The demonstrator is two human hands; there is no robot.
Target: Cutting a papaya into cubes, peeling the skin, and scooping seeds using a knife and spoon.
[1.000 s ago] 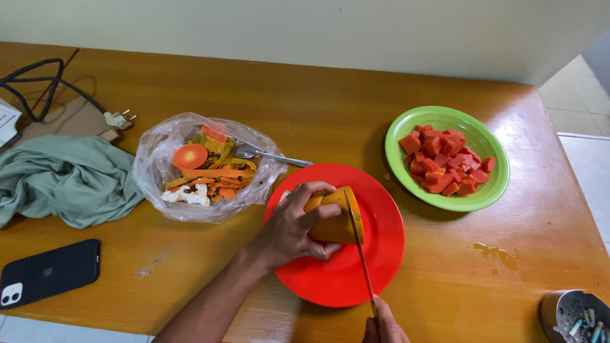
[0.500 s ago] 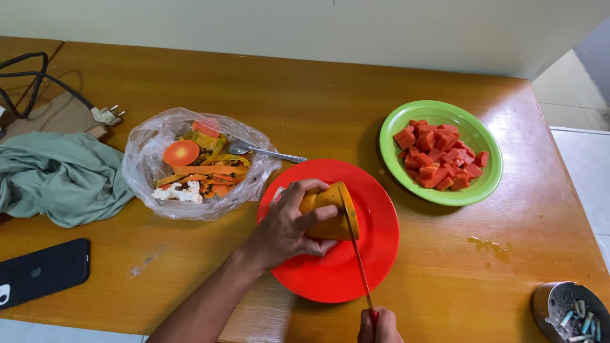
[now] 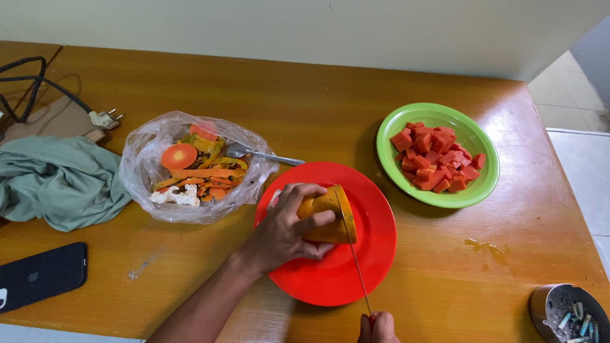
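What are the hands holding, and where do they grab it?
The left hand grips the papaya piece over its top and side, on the red plate. The right hand holds the knife by its handle.

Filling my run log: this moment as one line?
left hand: steadies papaya on red plate | right hand: grips knife, blade at papaya

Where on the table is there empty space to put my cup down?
Bare wood runs along the wall, behind the scraps bag and green bowl. The near-right corner is mostly open, between red plate and metal tin. The left side is crowded with cloth, phone, cable.
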